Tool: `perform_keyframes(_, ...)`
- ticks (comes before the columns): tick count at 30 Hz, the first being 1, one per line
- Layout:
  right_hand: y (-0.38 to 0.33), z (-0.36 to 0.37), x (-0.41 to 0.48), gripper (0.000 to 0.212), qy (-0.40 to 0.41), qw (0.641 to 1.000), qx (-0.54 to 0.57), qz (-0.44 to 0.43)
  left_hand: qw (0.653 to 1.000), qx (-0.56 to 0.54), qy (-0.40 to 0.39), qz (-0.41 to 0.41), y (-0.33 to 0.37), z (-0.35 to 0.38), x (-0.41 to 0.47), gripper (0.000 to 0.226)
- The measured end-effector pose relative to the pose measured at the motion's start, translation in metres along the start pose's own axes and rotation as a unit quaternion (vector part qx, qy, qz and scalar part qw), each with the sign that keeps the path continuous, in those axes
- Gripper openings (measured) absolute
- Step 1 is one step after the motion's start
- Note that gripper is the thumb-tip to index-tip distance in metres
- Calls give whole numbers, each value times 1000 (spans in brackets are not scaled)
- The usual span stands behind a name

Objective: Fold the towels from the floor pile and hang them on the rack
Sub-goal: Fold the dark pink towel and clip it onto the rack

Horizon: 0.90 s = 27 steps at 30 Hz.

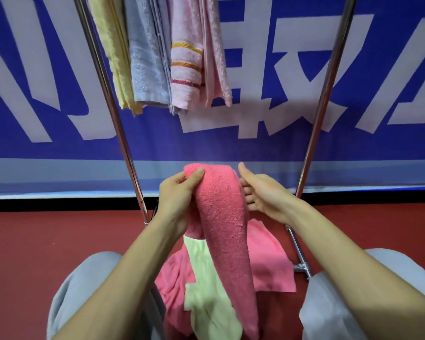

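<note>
Grey-trousered knees [84, 290] sit at either edge with my forearms running out between them. I'm crouched low so the floor pile [271, 266] is within reach.

Grip: my left hand [179, 195] is clamped on the coral towel [225, 217], thumb over the top of the fold and fingers wrapped behind. That pins the doubled end so the layers don't slip. On the other side my right hand [263, 192] is apart from it, palm open, thumb up, fingertips just touching the towel's edge and holding nothing. It reads as squaring the fold, not gripping.

Position: the coral towel is up in the air in front of me, folded end high, long tail hanging down over the pile. It's already a narrow strip, so my guess is folding is nearly done on this one and hanging is next.

Below it there's more coral cloth on the red floor [35, 241], plus a pale yellow-green towel [206, 295]. Can't tell if the pale one is caught up with the held one or just lying under it.

Straight ahead is the rack [107, 94], two slanted chrome uprights, top bar out of frame. Four towels hang on it, bunched left: yellow towel [111, 57], grey-blue towel [145, 65], striped pink towel [185, 77], plain pink towel [216, 57]. I'd put the next one to their right.

Risk: the tail may drag the pale towel up on the lift.
</note>
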State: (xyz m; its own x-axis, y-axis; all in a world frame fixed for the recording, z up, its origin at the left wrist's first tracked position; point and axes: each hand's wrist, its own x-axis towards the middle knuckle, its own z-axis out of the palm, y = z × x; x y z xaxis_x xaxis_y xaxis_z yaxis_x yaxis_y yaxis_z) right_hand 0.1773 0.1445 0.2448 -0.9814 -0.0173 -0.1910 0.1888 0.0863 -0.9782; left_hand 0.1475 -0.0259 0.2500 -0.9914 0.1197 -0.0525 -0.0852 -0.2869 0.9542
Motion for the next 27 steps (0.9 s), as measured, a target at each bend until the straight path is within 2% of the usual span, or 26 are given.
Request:
perform_keyframes(2, 3, 6, -1, 47, 9, 998, -50, -37, 999, -36, 26, -30, 0, -3, 2, 15)
perform_keyframes(3, 4, 10, -2, 37, 12, 996, -66, -57, 997, -55, 35, -48, -1, -3, 3, 13)
perform_keyframes(6, 11, 15, 0, 8, 47, 986, -120, -103, 990, -83, 64, -93, -4, -2, 5, 25)
perform_keyframes(9, 15, 14, 8, 11, 118, 971, -173, -118, 989, -86, 68, -102, -5, -2, 10, 26)
perform_keyframes(13, 8, 10, 6, 9, 181, 941, -244, -152, 996, -57, 17, -67, -2, 0, 6, 17)
perform_keyframes(15, 4, 8, 4, 9, 171, 951, -202, -158, 999, -34, -17, -36, 1, 1, 3, 12)
perform_keyframes(18, -6, 6, 0, 20, 157, 965, -117, -176, 997, 30, -65, -1, 0, 3, -1, 21)
perform_keyframes(21, -15, -2, -1, 25, 189, 956, -105, -199, 990, 67, -120, -7, -4, 9, -5, 18)
perform_keyframes(24, -14, -9, 0, 18, 223, 949, -122, -188, 984, 90, -155, -12, -9, 10, -4, 28)
perform_keyframes(27, -17, -11, -3, 23, 222, 961, -51, -156, 975, 114, -189, -27, -11, 10, -7, 47)
